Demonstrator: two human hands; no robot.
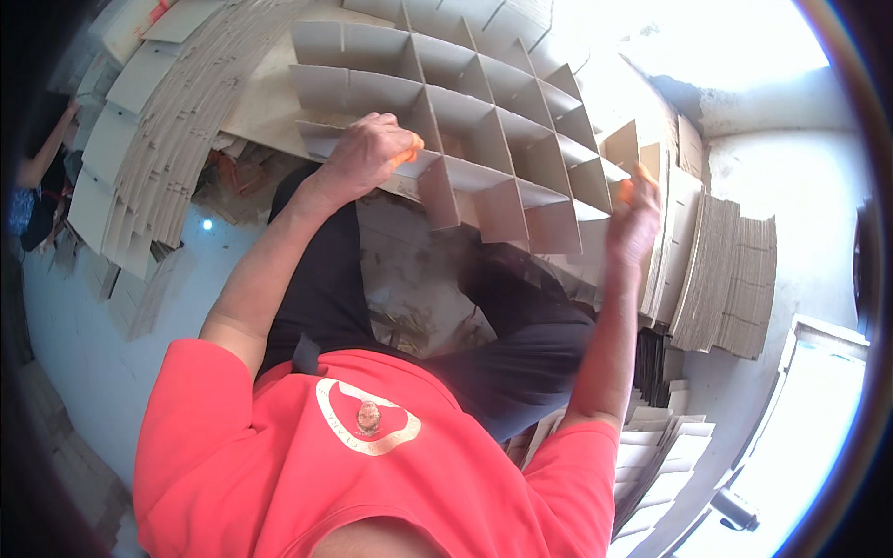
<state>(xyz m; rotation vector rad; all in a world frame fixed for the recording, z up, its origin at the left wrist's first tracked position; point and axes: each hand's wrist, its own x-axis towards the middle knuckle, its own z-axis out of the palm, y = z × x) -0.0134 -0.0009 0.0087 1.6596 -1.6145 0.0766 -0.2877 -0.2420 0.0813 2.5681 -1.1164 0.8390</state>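
A cardboard divider grid [465, 177] of interlocking grey-brown strips stands spread open in front of me, its square cells facing up. My left hand [367, 153] is closed on the near left part of the grid, fingers curled and thumb side toward the middle. At the right end, my right hand [635, 219] pinches the edge of a strip. Orange coverings show on the fingertips of both hands. The grid's near corner flaps hang over the table's front edge, above my knees. Exactly where each fingertip meets the cardboard is partly hidden.
Tall stacks of flat cardboard strips [158, 130] rise at the left, and more stacks [726, 270] stand at the right. Further strips [660, 456] lie low beside my right arm. Another person's arm [46, 149] shows at the far left. Scraps litter the floor [409, 316] between my legs.
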